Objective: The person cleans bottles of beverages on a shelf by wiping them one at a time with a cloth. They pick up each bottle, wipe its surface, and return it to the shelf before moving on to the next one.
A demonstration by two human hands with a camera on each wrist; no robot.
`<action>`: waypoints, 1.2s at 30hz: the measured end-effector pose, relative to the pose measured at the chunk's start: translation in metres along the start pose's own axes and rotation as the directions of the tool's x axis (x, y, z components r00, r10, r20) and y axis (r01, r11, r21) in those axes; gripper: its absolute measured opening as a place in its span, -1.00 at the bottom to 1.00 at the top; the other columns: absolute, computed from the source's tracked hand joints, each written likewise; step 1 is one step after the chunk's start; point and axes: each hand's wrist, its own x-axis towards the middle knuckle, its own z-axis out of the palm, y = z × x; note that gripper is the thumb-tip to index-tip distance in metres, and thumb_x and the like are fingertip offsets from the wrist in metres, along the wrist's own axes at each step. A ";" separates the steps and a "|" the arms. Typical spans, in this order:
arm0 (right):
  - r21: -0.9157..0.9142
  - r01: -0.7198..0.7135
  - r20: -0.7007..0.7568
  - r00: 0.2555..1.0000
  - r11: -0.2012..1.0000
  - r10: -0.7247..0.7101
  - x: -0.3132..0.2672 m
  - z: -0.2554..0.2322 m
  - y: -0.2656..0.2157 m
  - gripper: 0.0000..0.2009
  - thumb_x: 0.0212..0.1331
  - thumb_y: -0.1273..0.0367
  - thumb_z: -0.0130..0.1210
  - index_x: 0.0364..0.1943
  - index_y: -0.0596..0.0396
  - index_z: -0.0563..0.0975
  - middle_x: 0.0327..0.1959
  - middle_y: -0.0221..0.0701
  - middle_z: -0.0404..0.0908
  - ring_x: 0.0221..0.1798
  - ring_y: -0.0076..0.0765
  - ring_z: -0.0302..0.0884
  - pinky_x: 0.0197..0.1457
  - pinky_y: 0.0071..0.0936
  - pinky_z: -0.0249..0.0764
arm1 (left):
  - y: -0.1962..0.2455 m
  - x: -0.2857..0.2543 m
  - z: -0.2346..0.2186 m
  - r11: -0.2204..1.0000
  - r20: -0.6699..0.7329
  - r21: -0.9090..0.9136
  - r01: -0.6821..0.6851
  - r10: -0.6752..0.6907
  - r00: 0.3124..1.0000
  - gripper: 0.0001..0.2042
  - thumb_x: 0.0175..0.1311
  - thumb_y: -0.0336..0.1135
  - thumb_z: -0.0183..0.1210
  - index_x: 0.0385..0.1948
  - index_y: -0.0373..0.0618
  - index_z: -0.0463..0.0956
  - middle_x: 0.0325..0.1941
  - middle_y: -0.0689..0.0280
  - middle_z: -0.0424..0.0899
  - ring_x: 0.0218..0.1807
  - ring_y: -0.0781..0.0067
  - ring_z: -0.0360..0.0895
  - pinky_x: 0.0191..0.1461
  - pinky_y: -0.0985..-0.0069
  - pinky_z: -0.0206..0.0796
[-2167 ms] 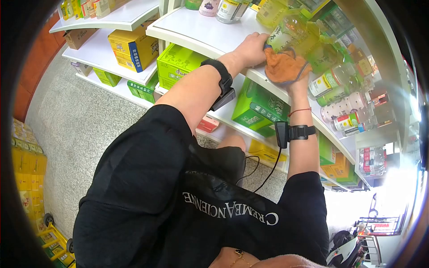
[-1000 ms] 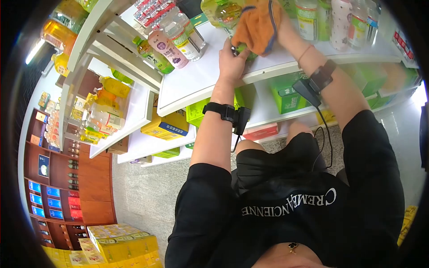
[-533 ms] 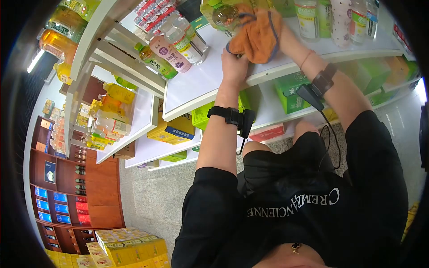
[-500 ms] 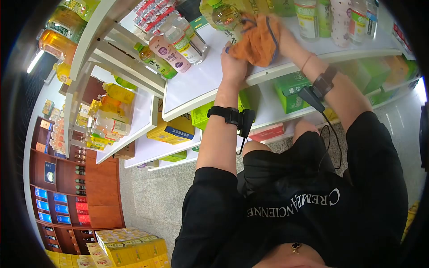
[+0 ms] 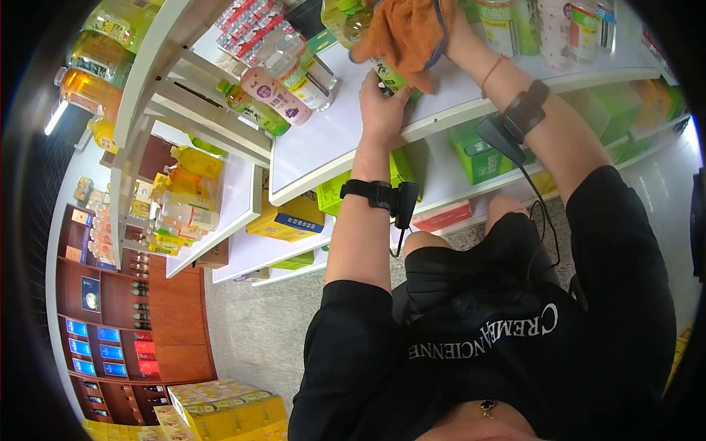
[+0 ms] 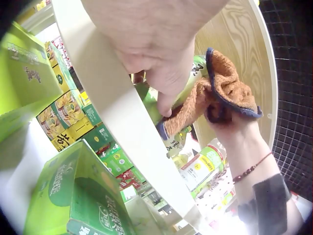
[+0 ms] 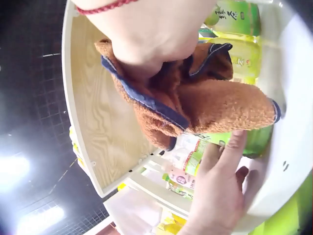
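Note:
A green tea bottle with a green cap stands at the front of the white shelf in the head view. My left hand grips it low down, thumb on one side and fingers on the other. In the right wrist view the bottle's green base shows beside the left thumb. My right hand holds an orange terry cloth with navy edging, bunched against the bottle's upper part. The cloth hides most of the right fingers and part of the label, as the left wrist view of the cloth also shows.
Left of the bottle stand a pink-labelled bottle, clear bottles and another green tea bottle. More bottles line the right side. The shelf's raised front edge runs below both hands. Green boxes sit on the shelf underneath.
The head view has swung round since the oldest frame. Over the last half second the cloth has moved up and left along the bottle, baring its lower label. My left hand stays near the base.

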 end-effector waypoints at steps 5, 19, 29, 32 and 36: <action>-0.802 0.271 0.091 0.936 0.532 -0.340 -0.013 -0.010 0.011 -0.67 0.18 0.28 0.13 0.03 0.03 0.52 0.03 -0.24 0.58 0.09 -0.15 0.52 0.16 -0.31 0.44 | 0.004 -0.002 -0.001 0.991 -0.006 0.114 -0.066 0.067 0.998 -0.54 0.14 -0.32 0.34 0.05 -0.29 0.42 -0.10 0.18 0.64 -0.12 0.39 0.54 -0.01 0.44 0.39; -0.986 -0.154 -0.139 0.971 -0.064 -0.194 -0.095 0.023 0.003 -0.73 0.29 0.25 0.05 0.03 -0.06 0.48 0.09 -0.28 0.44 0.03 0.03 0.51 0.10 -0.28 0.43 | 0.009 -0.003 -0.010 0.848 0.099 -0.500 0.178 -0.148 0.984 -0.51 0.32 -0.32 0.03 0.26 -0.38 0.33 0.21 0.13 0.49 0.24 0.31 0.37 0.35 0.45 0.13; -0.986 -0.161 -0.164 0.980 0.033 -0.108 -0.094 0.004 0.006 -0.69 0.23 0.29 0.11 0.02 0.09 0.47 0.09 -0.18 0.42 0.11 -0.01 0.47 0.19 -0.33 0.39 | 0.060 0.025 -0.017 0.970 -0.119 -0.236 0.050 -0.080 0.990 -0.34 0.17 -0.17 0.35 0.21 -0.39 0.30 0.08 0.13 0.55 0.09 0.39 0.48 0.13 0.45 0.35; -0.989 -0.138 -0.145 0.978 0.058 -0.150 -0.095 0.010 0.006 -0.68 0.22 0.29 0.10 0.03 0.07 0.47 0.07 -0.18 0.41 0.10 0.02 0.47 0.20 -0.32 0.39 | 0.074 0.043 -0.022 0.985 -0.094 -0.168 -0.023 0.007 0.996 -0.46 0.07 -0.26 0.44 0.03 -0.34 0.43 -0.05 0.18 0.63 -0.07 0.42 0.58 0.05 0.49 0.40; -0.981 -0.176 -0.185 0.973 0.074 -0.139 -0.097 0.019 0.001 -0.70 0.22 0.27 0.06 0.01 0.02 0.49 0.05 -0.18 0.41 0.07 0.05 0.48 0.17 -0.25 0.42 | 0.082 0.053 -0.024 0.994 -0.106 0.002 0.112 -0.111 0.988 -0.46 0.02 -0.21 0.45 -0.03 -0.35 0.47 -0.09 0.13 0.66 -0.10 0.39 0.61 0.01 0.47 0.44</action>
